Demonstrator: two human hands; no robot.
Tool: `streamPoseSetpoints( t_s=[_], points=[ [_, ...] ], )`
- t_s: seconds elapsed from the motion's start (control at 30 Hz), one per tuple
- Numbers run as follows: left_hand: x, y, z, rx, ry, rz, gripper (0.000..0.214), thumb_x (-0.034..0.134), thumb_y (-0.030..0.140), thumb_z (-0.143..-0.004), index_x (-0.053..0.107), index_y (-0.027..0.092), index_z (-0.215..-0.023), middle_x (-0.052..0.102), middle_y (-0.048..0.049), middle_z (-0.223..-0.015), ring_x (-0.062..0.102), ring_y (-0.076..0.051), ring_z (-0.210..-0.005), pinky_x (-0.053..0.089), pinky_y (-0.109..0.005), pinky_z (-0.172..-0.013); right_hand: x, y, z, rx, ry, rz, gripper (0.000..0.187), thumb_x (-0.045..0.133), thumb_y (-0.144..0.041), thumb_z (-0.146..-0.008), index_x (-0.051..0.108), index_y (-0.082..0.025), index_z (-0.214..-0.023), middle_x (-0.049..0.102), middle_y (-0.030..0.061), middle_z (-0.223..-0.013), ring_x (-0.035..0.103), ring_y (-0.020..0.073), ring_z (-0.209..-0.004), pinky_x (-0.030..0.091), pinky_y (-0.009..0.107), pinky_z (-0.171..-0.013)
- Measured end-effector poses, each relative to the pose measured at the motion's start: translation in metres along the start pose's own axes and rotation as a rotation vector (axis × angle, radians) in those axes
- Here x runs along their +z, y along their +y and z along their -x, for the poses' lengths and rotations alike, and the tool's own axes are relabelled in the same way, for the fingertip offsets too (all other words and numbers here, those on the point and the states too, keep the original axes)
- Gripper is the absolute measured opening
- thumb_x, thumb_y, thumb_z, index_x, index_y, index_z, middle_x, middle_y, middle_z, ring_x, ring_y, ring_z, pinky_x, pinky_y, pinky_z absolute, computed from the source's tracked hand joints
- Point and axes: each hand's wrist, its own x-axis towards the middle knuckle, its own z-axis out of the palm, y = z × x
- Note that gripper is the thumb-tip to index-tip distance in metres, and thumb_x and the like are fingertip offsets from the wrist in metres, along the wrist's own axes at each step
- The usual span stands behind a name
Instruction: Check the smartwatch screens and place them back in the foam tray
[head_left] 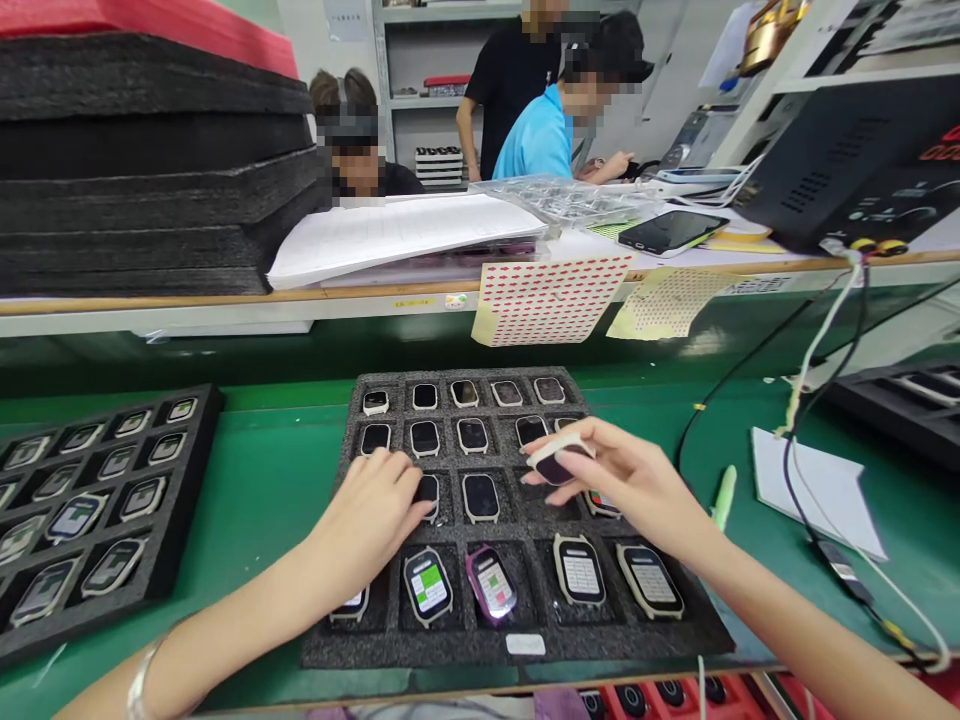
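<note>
The watch case point(559, 462) is pinched by its rim between the thumb and fingertips of the right hand point(630, 485), lifted just above the foam tray point(330, 640) that lies beneath both hands. Holding it by the edges, off the glass, looks the sound way. The left hand point(371, 515) lies curled, its fingertips touching a dark watch point(429, 490); whether it grips that watch is hidden.

A cream-cased watch point(559, 460) is held between the fingertips of the right hand point(637, 480), just above the black foam tray point(420, 650). The left hand point(371, 515) is laid on this tray, and a dark-screened watch point(429, 492) is touched by its fingers. The tray is placed on a green table point(262, 480). A second tray point(180, 520) is seen at the left and a green pen point(724, 497) at the right.
</note>
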Motion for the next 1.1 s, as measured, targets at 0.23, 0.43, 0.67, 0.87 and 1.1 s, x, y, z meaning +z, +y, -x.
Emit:
streamPoseSetpoints(
  t_s=[0.23, 0.43, 0.67, 0.87, 1.1],
  points=[
    [0.025, 0.019, -0.019, -0.111, -0.002, -0.142, 0.014, 0.050, 0.019, -0.088, 0.063, 0.016, -0.088, 0.060, -0.0159, -0.082, 0.054, -0.034, -0.084, 0.040, -0.040, -0.068, 0.013, -0.013, -0.028, 0.078, -0.079, -0.422, 0.037, 0.060, -0.034, -0.089, 0.054, -0.017, -0.121, 0.069, 0.0109, -0.096, 0.045, 0.0064, -0.046, 0.034, 0.016, -0.035],
    [0.021, 0.002, -0.015, -0.086, -0.017, 0.404, 0.014, 0.054, 0.029, -0.087, 0.053, 0.020, -0.097, 0.057, -0.0053, -0.085, 0.054, -0.024, -0.079, 0.041, -0.036, -0.071, 0.022, -0.006, -0.042, 0.052, -0.277, -0.703, 0.047, 0.060, -0.024, -0.089, 0.046, -0.022, -0.134, 0.063, 0.0107, -0.109, 0.056, 0.0100, -0.063, 0.050, 0.017, -0.044],
    [0.005, 0.003, -0.031, -0.126, 0.199, 1.121, 0.010, 0.055, 0.029, -0.088, 0.052, 0.019, -0.086, 0.053, -0.0022, -0.093, 0.054, -0.017, -0.086, 0.046, -0.028, -0.077, 0.026, 0.005, -0.049, -0.021, -0.316, -0.754, 0.043, 0.062, -0.023, -0.088, 0.054, -0.021, -0.129, 0.064, 0.0074, -0.096, 0.058, 0.0098, -0.059, 0.056, 0.021, -0.048],
    [-0.010, 0.011, -0.044, -0.197, 0.197, 1.591, 0.018, 0.056, 0.032, -0.088, 0.054, 0.017, -0.099, 0.059, -0.0033, -0.083, 0.060, -0.016, -0.071, 0.051, -0.027, -0.062, 0.028, 0.020, -0.043, 0.063, -0.361, -0.807, 0.041, 0.059, -0.023, -0.090, 0.053, -0.018, -0.130, 0.063, 0.0096, -0.098, 0.058, 0.0097, -0.059, 0.055, 0.021, -0.050],
    [0.010, 0.014, -0.040, -0.273, 0.172, 1.228, 0.043, 0.059, 0.028, -0.083, 0.046, 0.022, -0.124, 0.056, -0.0004, -0.084, 0.054, -0.012, -0.060, 0.047, -0.024, -0.052, 0.025, 0.026, -0.041, 0.067, -0.316, -0.835, 0.040, 0.060, -0.023, -0.090, 0.054, -0.018, -0.129, 0.064, 0.0111, -0.101, 0.059, 0.0104, -0.059, 0.052, 0.023, -0.054]
  ],
)
